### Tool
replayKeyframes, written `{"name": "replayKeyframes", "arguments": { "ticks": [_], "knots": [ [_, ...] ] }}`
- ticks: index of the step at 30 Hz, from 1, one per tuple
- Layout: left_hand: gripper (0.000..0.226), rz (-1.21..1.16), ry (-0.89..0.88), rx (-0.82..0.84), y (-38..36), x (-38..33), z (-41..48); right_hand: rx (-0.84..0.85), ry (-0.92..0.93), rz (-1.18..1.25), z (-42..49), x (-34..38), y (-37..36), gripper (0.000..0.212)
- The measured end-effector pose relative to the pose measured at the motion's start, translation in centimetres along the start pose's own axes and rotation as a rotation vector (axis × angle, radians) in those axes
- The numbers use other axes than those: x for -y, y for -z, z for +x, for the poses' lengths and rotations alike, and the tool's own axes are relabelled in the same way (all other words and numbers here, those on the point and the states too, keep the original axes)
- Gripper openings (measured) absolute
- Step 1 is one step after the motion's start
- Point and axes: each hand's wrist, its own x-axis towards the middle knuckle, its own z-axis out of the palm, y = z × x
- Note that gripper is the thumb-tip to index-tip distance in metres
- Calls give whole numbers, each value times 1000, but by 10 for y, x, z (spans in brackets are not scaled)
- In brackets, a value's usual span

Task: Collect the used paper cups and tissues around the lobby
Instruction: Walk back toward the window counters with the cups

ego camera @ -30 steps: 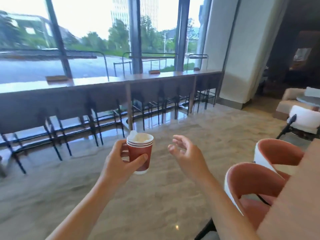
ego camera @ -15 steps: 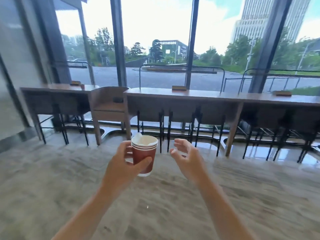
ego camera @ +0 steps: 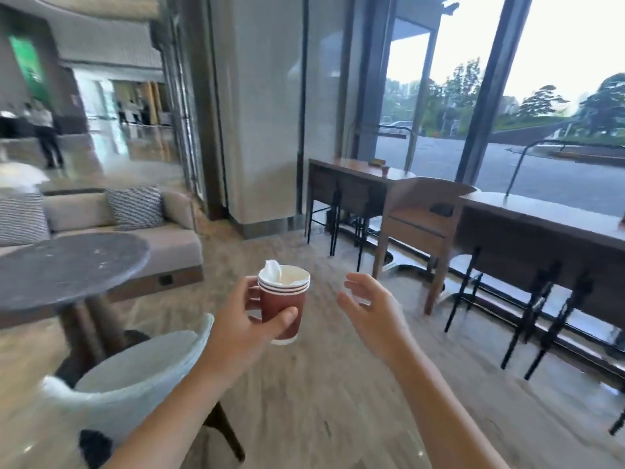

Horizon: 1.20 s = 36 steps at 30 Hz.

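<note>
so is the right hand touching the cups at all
Apart. The head view shows bare floor between the open right hand and the stack of paper cups, which only the left hand grips.

- Floor (ego camera: 324, 384): bare stone below and ahead of both sets of fingers. It is the widest free passage and reaches forward to the pillar (ego camera: 263, 113).
- Gap between the hands: open air between the left hand (ego camera: 243, 330), curled round the cup stack (ego camera: 282, 313), and the spread fingers (ego camera: 355, 286) of the right hand (ego camera: 372, 309).
- Pale chair (ego camera: 135, 374): below and left of the left fingers, its back just beside the forearm.
- Round table (ego camera: 67, 265): left of the left fingers, beyond the chair, with a sofa (ego camera: 162, 238) behind it.
- Window counter (ego camera: 541, 211): right of the right fingers, with black stools (ego camera: 527, 299) beneath.
- Wooden seat (ego camera: 426, 211): ahead and right, filling the break before the farther counter (ego camera: 345, 167).
</note>
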Motion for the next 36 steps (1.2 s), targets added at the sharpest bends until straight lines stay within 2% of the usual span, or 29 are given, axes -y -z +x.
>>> {"name": "replayKeyframes", "arguments": {
  "ticks": [6, 9, 17, 22, 27, 36],
  "knots": [
    [70, 149, 69, -252, 88, 5, -47, 268, 170, 42, 1, 41, -88, 44],
    [63, 177, 98, -355, 138, 6, -73, 402, 224, 85, -14, 70, -131, 46],
    [75, 292, 147, -610, 256, 3, -143, 633, 357, 189, -72, 152, -247, 48],
    [71, 360, 184, -758, 320, -7, -190, 748, 439, 249, -114, 202, -306, 46],
    [72, 410, 205, -913, 360, -22, -232, 875, 525, 292, -149, 238, -347, 48],
    [77, 439, 238, -1015, 381, -27, -263, 1000, 577, 352, -175, 258, -379, 49]
  ]
}}
